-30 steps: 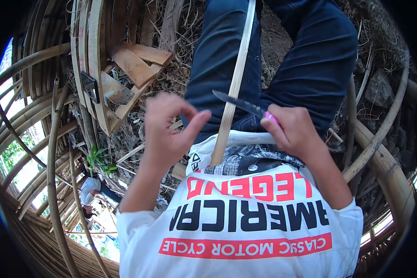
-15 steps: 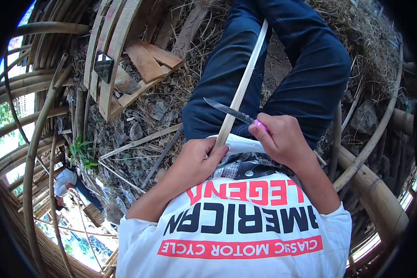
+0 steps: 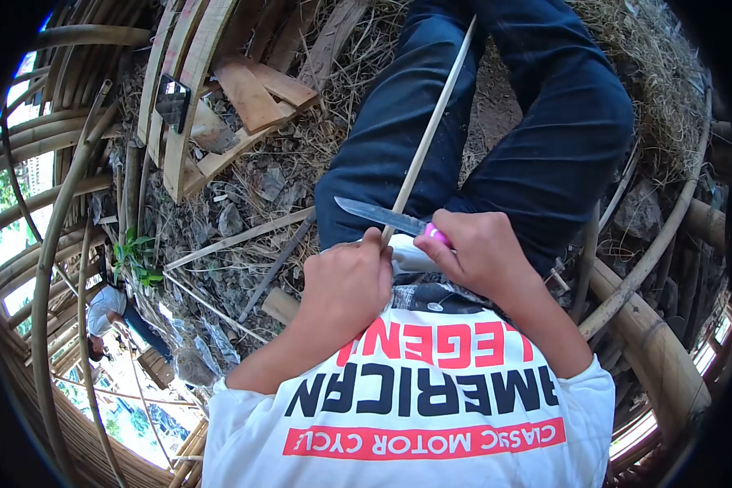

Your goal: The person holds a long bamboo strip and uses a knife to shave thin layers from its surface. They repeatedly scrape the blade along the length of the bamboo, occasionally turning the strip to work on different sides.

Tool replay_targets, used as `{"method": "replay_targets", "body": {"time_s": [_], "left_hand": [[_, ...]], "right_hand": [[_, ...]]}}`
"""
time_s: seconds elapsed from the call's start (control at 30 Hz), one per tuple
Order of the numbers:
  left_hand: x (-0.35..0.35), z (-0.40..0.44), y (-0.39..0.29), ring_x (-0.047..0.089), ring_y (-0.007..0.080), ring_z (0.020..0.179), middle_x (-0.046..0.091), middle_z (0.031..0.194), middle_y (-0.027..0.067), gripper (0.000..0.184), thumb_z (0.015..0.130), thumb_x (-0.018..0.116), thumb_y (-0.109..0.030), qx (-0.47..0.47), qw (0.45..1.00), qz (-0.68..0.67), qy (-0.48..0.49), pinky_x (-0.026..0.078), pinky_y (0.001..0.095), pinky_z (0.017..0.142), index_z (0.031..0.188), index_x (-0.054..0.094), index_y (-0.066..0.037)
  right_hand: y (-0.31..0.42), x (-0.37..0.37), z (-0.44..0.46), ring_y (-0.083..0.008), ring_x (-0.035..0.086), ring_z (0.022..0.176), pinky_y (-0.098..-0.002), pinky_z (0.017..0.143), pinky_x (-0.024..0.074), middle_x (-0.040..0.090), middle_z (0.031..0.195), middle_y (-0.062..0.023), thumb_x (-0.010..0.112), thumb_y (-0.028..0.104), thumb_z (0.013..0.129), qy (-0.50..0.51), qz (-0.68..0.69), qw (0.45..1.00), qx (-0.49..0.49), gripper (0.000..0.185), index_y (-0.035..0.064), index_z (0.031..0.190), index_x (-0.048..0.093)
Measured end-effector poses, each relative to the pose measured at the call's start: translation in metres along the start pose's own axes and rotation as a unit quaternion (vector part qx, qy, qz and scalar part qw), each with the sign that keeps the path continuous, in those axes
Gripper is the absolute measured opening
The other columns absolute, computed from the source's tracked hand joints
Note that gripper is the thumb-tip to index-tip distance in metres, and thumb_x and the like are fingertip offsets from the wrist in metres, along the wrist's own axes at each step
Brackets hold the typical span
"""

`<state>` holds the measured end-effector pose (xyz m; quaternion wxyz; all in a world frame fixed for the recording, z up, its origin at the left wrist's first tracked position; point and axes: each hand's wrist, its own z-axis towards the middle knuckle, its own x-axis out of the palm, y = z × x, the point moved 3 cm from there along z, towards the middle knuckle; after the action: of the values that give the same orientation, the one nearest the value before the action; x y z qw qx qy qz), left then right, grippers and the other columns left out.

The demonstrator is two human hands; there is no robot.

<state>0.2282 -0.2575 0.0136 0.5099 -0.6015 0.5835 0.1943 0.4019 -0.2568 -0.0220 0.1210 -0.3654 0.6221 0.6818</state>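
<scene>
A long, thin pale strip point(image 3: 431, 130), like split bamboo, runs from between my legs up to my waist. My left hand point(image 3: 348, 276) is closed around its near end in front of my belly. In my right hand point(image 3: 476, 248) is a knife point(image 3: 382, 215) with a pink handle, the fingers wrapped around that handle. The blade points left and lies across the strip, just beyond my left hand. Whether the edge touches the strip I cannot tell.
Wooden slats point(image 3: 195, 81) with a phone point(image 3: 172, 103) on them stand at the upper left. Bamboo poles point(image 3: 659, 358) lie at the right. Dry grass point(image 3: 651, 89) covers ground at the upper right. Another person point(image 3: 110, 313) is at the lower left, beyond bamboo bars.
My left hand has turned so its back faces up, and the strip now shows a narrower side. The knife has moved a little left and nearer to my left hand.
</scene>
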Motion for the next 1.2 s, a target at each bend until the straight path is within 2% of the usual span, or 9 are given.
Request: {"method": "replay_targets", "body": {"time_s": [0.13,0.33,0.4,0.43,0.5,0.67,0.8,1.1,1.2], "left_hand": [[-0.001,0.003,0.003,0.062,0.0364,0.057,0.061,0.064,0.0181,0.021,0.090,0.057,-0.021,-0.003,0.998,-0.029,0.046,0.047,0.0441,0.052,0.092,0.059,0.000],[0.000,-0.003,0.025,0.061,0.0302,0.056,0.061,0.064,0.0137,0.028,0.086,0.066,-0.031,-0.088,0.948,-0.262,0.158,0.047,0.0417,0.057,0.086,0.062,-0.004],[-0.015,-0.002,0.036,0.060,0.0261,0.068,0.063,0.076,0.0095,0.025,0.078,0.075,-0.024,-0.052,0.976,-0.211,-0.020,0.047,0.0389,0.066,0.090,0.066,-0.005],[-0.020,-0.001,0.037,0.060,0.0261,0.068,0.063,0.076,0.0095,0.025,0.078,0.075,-0.024,-0.048,0.976,-0.214,-0.016,0.047,0.0389,0.066,0.090,0.066,-0.005],[-0.044,0.000,0.027,0.057,0.0237,0.083,0.062,0.085,0.0043,0.029,0.071,0.079,-0.016,0.155,0.961,-0.028,-0.226,0.045,0.0373,0.076,0.096,0.068,-0.007],[-0.031,0.005,0.030,0.058,0.0199,0.087,0.066,0.089,0.0023,0.026,0.059,0.076,-0.008,0.358,0.915,0.053,-0.180,0.044,0.0351,0.075,0.085,0.071,-0.008],[-0.023,0.011,0.036,0.060,0.0204,0.086,0.063,0.087,0.0042,0.024,0.063,0.066,-0.007,0.404,0.894,0.044,-0.187,0.048,0.0346,0.075,0.085,0.069,-0.001],[-0.002,0.049,0.040,0.058,0.0214,0.079,0.063,0.081,0.0046,0.022,0.064,0.073,-0.004,0.450,0.867,0.020,-0.212,0.048,0.0338,0.066,0.085,0.069,-0.003],[-0.022,0.045,0.033,0.057,0.0189,0.072,0.062,0.075,0.0022,0.018,0.069,0.080,-0.013,0.329,0.904,-0.024,-0.273,0.043,0.0318,0.061,0.082,0.069,-0.006]], "right_hand": [[-0.008,0.014,-0.004,-0.0280,0.061,0.051,-0.0350,0.047,0.0460,0.062,0.062,-0.0122,0.059,0.041,0.091,0.022,-0.020,1.000,-0.001,0.041,0.0041,0.074,0.060],[-0.004,0.006,-0.008,-0.0285,0.061,0.051,-0.0354,0.047,0.0465,0.063,0.061,-0.0125,0.058,0.043,0.092,0.048,-0.020,0.998,0.019,0.043,0.0034,0.074,0.062],[0.003,-0.002,-0.009,-0.0287,0.062,0.051,-0.0359,0.048,0.0467,0.063,0.061,-0.0130,0.058,0.043,0.092,0.052,-0.025,0.998,0.025,0.044,0.0032,0.075,0.063],[0.006,-0.005,-0.010,-0.0290,0.062,0.051,-0.0364,0.048,0.0469,0.063,0.061,-0.0137,0.057,0.044,0.092,0.076,-0.026,0.996,0.040,0.044,0.0030,0.076,0.064],[0.013,-0.012,-0.012,-0.0293,0.062,0.051,-0.0370,0.048,0.0472,0.063,0.061,-0.0144,0.057,0.044,0.092,0.103,-0.032,0.993,0.058,0.045,0.0028,0.077,0.064],[0.030,-0.018,-0.011,-0.0297,0.063,0.053,-0.0374,0.049,0.0477,0.064,0.061,-0.0155,0.055,0.044,0.093,0.169,-0.054,0.981,0.083,0.046,0.0017,0.078,0.065],[0.028,-0.016,-0.008,-0.0297,0.064,0.055,-0.0379,0.051,0.0486,0.064,0.062,-0.0153,0.053,0.044,0.094,0.194,-0.096,0.972,0.091,0.047,0.0015,0.079,0.066],[-0.001,-0.019,0.006,-0.0347,0.060,0.057,-0.0426,0.053,0.0452,0.059,0.059,-0.0160,0.056,0.040,0.092,0.161,-0.142,0.973,0.089,0.042,0.0032,0.072,0.060],[-0.003,-0.026,0.003,-0.0307,0.062,0.054,-0.0382,0.050,0.0467,0.062,0.060,-0.0135,0.056,0.041,0.093,0.133,-0.133,0.980,0.070,0.042,0.0039,0.074,0.064]]}}
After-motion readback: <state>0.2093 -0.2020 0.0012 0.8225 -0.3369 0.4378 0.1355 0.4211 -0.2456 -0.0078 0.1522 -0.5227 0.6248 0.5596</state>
